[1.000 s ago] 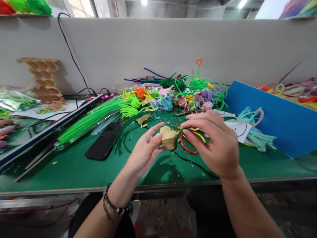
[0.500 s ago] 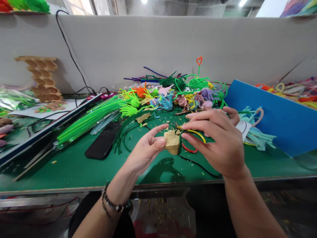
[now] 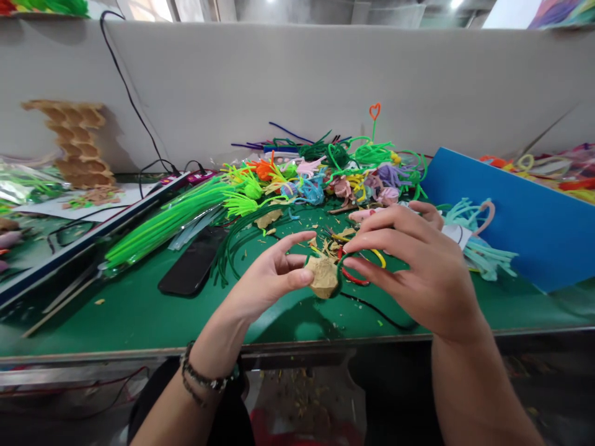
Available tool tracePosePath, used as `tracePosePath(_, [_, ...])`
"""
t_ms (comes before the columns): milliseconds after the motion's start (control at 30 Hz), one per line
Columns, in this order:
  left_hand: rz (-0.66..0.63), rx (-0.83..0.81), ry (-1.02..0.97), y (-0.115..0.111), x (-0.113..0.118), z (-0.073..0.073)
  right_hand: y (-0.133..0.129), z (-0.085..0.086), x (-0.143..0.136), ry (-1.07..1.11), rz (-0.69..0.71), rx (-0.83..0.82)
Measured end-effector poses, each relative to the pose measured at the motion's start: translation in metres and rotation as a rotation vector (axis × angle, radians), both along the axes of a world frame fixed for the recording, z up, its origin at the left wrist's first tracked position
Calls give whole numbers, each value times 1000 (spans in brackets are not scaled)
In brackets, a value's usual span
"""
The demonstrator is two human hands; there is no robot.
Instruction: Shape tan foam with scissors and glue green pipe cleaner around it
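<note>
Our L hand point(image 3: 267, 279) pinches the tan lump point(image 3: 324, 277): thumb on its near L side, index stretched out above & clear of it, other fingers curled, partly hidden behind. Lump is held up over the table betw. the two hands, rough & faceted. Our R hand point(image 3: 418, 266) has thumb & fingertips brought together on a dark green fuzzy stem point(image 3: 340, 267), other fingers raised & fanned. Stem runs down the lump's R edge; a bit of green shows at its upper L too. Can't tell how it's fixed at the back.

Step in hand, by our reading: stem being laid round the lump's side. Next move calls for a firm L grip, w/ R tips holding the stem snug so it doesn't slip off the rough edge.

Just beyond, tan scraps point(image 3: 329, 249) & a tool w/ a red handle point(image 3: 357, 280) and a yellow handle point(image 3: 380, 257), partly behind R fingers. Black cord point(image 3: 379, 311) nr. R hand, on the green table point(image 3: 139, 325).

Further L: loose dk green stems point(image 3: 227, 257), black phone point(image 3: 188, 272), bright green bundle point(image 3: 162, 226). Far side: mixed pile of coloured stems point(image 3: 311, 189). R: pale teal bunch point(image 3: 486, 254) by blue board point(image 3: 506, 217).
</note>
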State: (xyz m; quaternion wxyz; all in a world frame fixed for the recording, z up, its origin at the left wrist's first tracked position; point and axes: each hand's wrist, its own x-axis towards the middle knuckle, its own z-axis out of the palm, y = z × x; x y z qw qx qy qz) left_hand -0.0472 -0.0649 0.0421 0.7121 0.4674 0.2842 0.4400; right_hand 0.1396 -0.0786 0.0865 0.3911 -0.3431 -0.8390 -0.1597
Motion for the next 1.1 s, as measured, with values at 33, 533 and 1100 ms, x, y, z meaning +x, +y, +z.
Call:
tracePosePath(33, [-4,1,9,0,0,1,0,0,0,-11,5,10])
tracePosePath(533, [-49,63,104,0,-3,-1,-1,-2,-1,-94,-47,218])
tracePosePath(1100, [16,163,277,-5,-4,5,-3,-2,1,-146,-53,231])
